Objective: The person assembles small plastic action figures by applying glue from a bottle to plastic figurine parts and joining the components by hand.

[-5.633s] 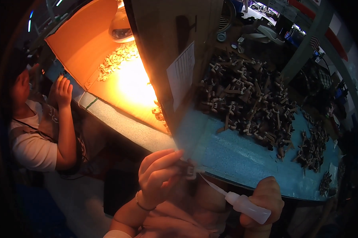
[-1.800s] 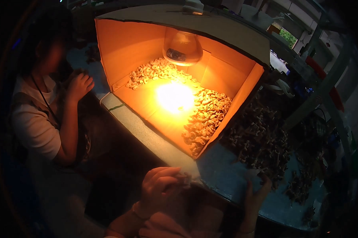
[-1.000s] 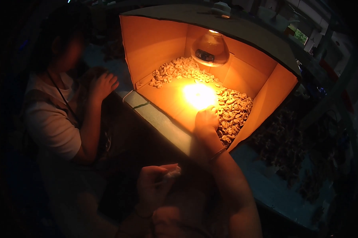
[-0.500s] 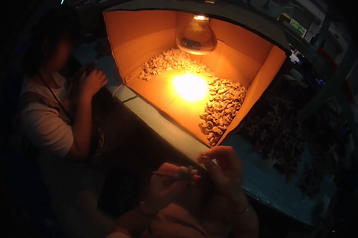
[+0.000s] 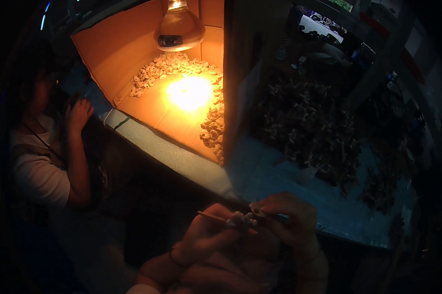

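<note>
Low in the view, my left hand (image 5: 208,235) is closed on a small pale figure on a thin stick (image 5: 240,220); the stick pokes out to the left past my fingers. My right hand (image 5: 292,215) pinches a small pale piece with a dark hole (image 5: 256,209) between thumb and fingertips. The holed piece is right beside the figure's right end, and whether they touch I cannot tell. Dim light hides the finer detail of both.
Ahead on the left, a cardboard box (image 5: 103,54) with an open front holds a glowing heat lamp (image 5: 180,29) and small holed pieces (image 5: 157,68). Many dark small figures (image 5: 314,127) cover the blue table (image 5: 260,171) at right. Another person (image 5: 44,171) sits at left.
The view has turned right, so the box appears farther left and more of the blue table shows. My right hand has brought the holed piece close to the figure in my left.
</note>
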Tool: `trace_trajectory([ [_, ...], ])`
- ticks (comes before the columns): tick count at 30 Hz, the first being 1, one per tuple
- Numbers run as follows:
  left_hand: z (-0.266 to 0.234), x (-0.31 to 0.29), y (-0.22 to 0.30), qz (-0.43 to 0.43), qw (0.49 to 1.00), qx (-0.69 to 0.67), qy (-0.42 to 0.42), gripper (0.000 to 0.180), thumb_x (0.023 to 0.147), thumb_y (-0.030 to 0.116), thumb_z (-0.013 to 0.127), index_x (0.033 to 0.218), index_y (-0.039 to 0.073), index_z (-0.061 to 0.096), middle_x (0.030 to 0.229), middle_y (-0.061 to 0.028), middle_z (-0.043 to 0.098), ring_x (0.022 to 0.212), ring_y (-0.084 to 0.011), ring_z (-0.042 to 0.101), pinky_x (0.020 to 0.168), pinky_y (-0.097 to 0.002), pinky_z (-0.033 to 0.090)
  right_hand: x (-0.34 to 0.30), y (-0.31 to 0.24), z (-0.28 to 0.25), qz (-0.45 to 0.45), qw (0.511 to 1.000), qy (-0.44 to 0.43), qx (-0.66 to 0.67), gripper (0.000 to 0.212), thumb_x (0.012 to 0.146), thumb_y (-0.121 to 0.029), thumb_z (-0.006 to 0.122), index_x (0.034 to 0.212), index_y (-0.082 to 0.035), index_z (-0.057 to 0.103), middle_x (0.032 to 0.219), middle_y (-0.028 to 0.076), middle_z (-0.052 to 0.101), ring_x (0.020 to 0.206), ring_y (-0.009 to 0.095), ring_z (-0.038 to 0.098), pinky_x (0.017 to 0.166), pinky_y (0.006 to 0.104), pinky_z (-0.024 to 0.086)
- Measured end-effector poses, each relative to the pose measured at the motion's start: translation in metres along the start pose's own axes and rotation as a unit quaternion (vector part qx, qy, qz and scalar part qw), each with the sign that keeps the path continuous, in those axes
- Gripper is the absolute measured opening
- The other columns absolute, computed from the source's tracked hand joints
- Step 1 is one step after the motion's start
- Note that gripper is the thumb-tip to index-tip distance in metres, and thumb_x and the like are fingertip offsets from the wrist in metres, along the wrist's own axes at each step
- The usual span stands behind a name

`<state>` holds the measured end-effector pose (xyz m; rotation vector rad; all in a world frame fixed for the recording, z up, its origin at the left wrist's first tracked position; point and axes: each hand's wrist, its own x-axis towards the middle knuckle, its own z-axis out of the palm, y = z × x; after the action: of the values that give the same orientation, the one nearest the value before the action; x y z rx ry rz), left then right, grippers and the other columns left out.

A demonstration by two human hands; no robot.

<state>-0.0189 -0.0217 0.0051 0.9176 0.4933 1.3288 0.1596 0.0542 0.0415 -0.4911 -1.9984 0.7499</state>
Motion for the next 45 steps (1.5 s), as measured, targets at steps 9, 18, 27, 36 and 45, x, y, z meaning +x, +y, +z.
trace_trajectory([
  [9,0.003,0.006,-0.013,-0.058,0.997,-0.017,-0.046,0.022,0.087,0.010,0.057,0.104,0.002,0.046,0.102,-0.0168,0.062,0.099,-0.0219,0.060,0.085,-0.0340,0.047,-0.003,0.004,-0.017,-0.025,0.999,-0.015,0.022,0.028,0.067,0.002,0.068,0.093,-0.006,0.062,0.088,0.012,0.067,0.080,0.024,0.066,0.068,0.0299,0.054],
  [18,0.006,0.007,-0.018,-0.064,0.994,-0.083,-0.030,0.023,0.087,0.012,0.058,0.103,0.001,0.046,0.104,-0.0168,0.061,0.098,-0.0200,0.059,0.084,-0.0325,0.047,-0.004,0.003,-0.020,-0.028,0.998,-0.050,0.033,0.025,0.068,0.001,0.070,0.091,-0.002,0.061,0.088,0.012,0.066,0.080,0.026,0.066,0.065,0.0320,0.054],
  [27,0.005,0.015,-0.029,0.167,0.965,0.183,0.083,0.024,0.082,-0.001,0.061,0.102,0.001,0.047,0.098,-0.0147,0.060,0.091,-0.0167,0.060,0.077,-0.0274,0.048,-0.009,-0.010,-0.006,0.043,0.994,0.062,-0.075,0.029,0.064,-0.001,0.070,0.092,-0.005,0.063,0.097,0.010,0.062,0.085,0.025,0.060,0.069,0.0326,0.048],
  [36,0.006,0.016,-0.024,0.246,0.857,0.437,0.122,0.030,0.080,-0.002,0.063,0.102,0.003,0.043,0.102,-0.0155,0.055,0.088,-0.0173,0.057,0.074,-0.0262,0.047,-0.008,-0.013,0.020,-0.031,0.976,0.079,-0.199,0.027,0.066,-0.002,0.070,0.092,-0.006,0.063,0.090,0.008,0.060,0.079,0.023,0.059,0.068,0.0313,0.046],
  [45,0.005,0.017,-0.021,0.285,0.785,0.522,0.172,0.029,0.077,-0.001,0.067,0.097,0.003,0.047,0.092,-0.0146,0.060,0.083,-0.0166,0.058,0.070,-0.0242,0.047,-0.006,-0.012,0.025,0.023,0.990,0.067,-0.119,0.025,0.068,0.002,0.066,0.092,-0.001,0.060,0.090,0.011,0.059,0.080,0.026,0.059,0.070,0.0335,0.048],
])
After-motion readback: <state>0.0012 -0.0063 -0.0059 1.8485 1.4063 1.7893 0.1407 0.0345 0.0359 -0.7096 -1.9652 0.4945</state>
